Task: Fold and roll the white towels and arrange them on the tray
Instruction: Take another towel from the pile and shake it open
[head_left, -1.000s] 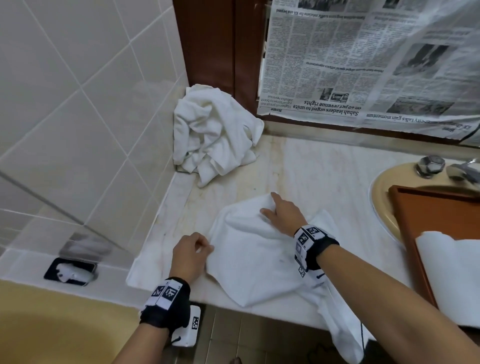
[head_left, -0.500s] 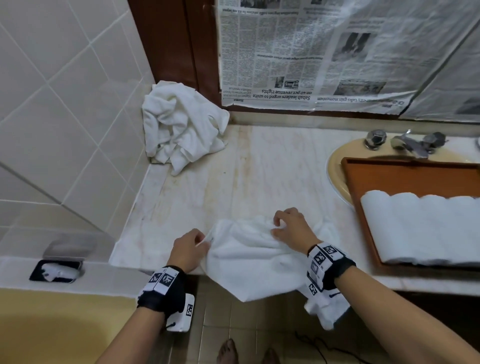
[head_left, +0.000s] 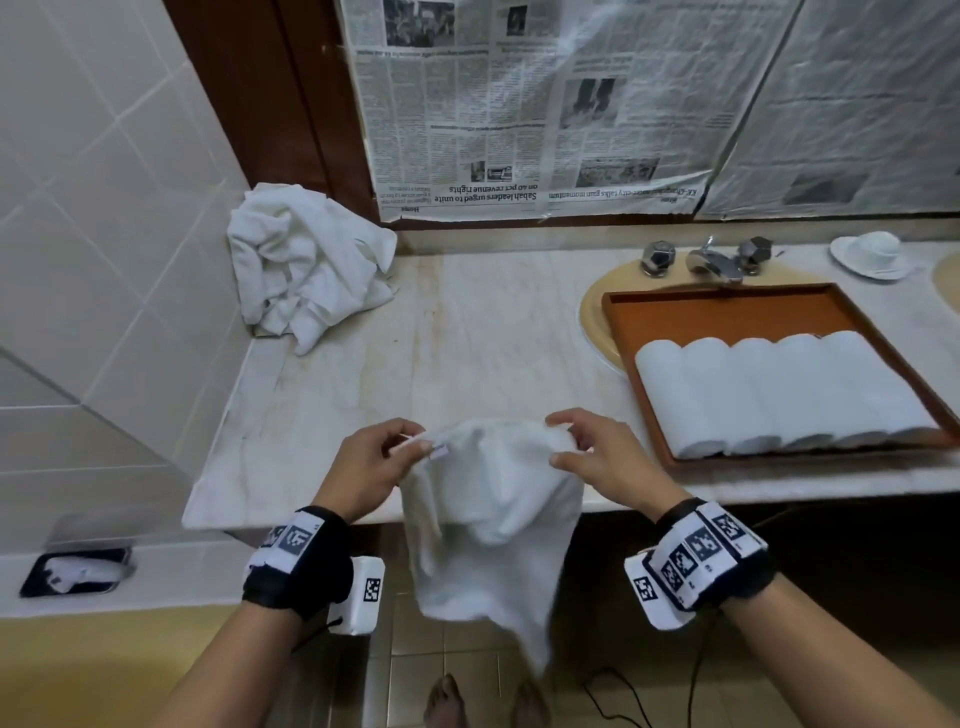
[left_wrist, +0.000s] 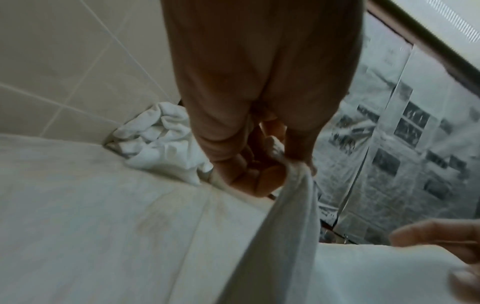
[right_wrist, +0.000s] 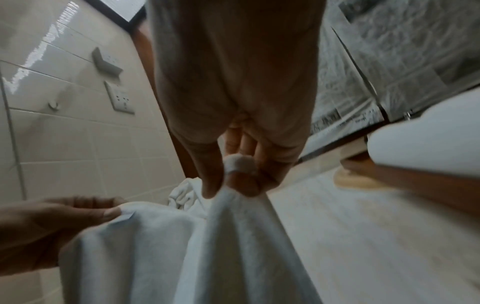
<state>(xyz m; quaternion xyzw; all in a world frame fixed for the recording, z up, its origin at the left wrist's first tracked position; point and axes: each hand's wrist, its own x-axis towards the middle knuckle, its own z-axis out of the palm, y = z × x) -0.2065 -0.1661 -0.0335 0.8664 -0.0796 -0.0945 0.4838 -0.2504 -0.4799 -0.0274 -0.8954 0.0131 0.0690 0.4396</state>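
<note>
A white towel (head_left: 488, 525) hangs in the air in front of the counter's front edge, held by its top edge. My left hand (head_left: 415, 447) pinches its left corner (left_wrist: 298, 170) near a small label. My right hand (head_left: 563, 444) pinches the right corner (right_wrist: 233, 185) between thumb and fingers. The towel droops below the countertop toward the floor. An orange-brown tray (head_left: 727, 306) on the right holds several rolled white towels (head_left: 769, 395) side by side. A heap of unfolded white towels (head_left: 306, 265) sits in the counter's back left corner.
The marble countertop (head_left: 457, 343) runs from the tiled left wall to a sink with a tap (head_left: 711, 260); the tray lies over the basin. A white saucer (head_left: 872, 254) is at the far right. Newspaper (head_left: 535, 104) covers the wall behind. Bare feet and a cable show on the floor.
The towel lay spread on the counter with my right hand flat on it; both hands have since gathered its corners and lifted it off the counter toward me.
</note>
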